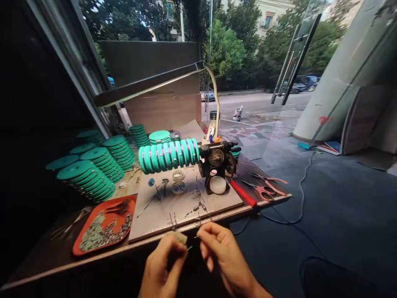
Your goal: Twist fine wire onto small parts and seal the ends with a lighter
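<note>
A dark table [56,248] holds a pale board [182,207], which bears a black geared device [214,165].
Before the table's front edge, the right hand [225,252] is closed in a pinch, on what I cannot tell; just beside it, the left hand [159,260] grips a pale piece [181,237], with a green sliver [190,248] just below.

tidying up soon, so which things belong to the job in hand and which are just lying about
Likely the job:
pale piece in the left hand
orange tray of small parts
black machine with green spools

Probably just lying about:
cable on the floor
flat items by the column
</note>
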`<state>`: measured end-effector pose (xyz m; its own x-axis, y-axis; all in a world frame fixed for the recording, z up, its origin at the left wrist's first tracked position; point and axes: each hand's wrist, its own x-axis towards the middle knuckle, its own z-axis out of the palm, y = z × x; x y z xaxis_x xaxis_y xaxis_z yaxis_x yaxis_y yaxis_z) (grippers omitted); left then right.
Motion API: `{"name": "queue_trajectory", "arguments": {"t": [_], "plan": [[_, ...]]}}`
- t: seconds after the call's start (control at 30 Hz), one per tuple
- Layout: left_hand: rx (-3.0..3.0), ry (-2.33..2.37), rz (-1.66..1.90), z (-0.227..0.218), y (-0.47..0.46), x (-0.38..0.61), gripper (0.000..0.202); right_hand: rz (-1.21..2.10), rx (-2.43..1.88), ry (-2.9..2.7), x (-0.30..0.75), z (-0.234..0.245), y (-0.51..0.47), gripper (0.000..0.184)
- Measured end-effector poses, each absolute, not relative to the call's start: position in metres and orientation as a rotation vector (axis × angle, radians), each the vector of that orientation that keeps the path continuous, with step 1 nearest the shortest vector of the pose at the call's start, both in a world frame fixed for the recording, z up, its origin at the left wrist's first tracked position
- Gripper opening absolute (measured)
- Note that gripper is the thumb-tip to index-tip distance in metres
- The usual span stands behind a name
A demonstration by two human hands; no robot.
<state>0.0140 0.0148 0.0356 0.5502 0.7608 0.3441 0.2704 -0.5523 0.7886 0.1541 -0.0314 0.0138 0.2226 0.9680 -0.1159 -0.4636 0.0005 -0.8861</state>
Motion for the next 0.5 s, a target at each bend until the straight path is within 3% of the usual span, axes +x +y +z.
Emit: {"name": "queue_trajectory", "arguments": {"t": [0.2, 0.37, 0.5], "plan": [[1.746, 0.908, 0.739, 0.038, -0.026, 0.025, 0.01, 1.279, -0.985, -0.958, 0.176, 0.014, -0.081, 0.022], [1.888, 0.933, 0.699, 0.038, -0.057, 0.024, 0.001, 1.185, -1.016, -1.309, 0.18, 0.017, -0.107, 0.014], [2.066, 0.941, 0.632, 0.04, -0.073, 0.02, 0.011, 1.109, -1.089, -1.561, 0.181, 0.018, -0.112, 0.013]]}}
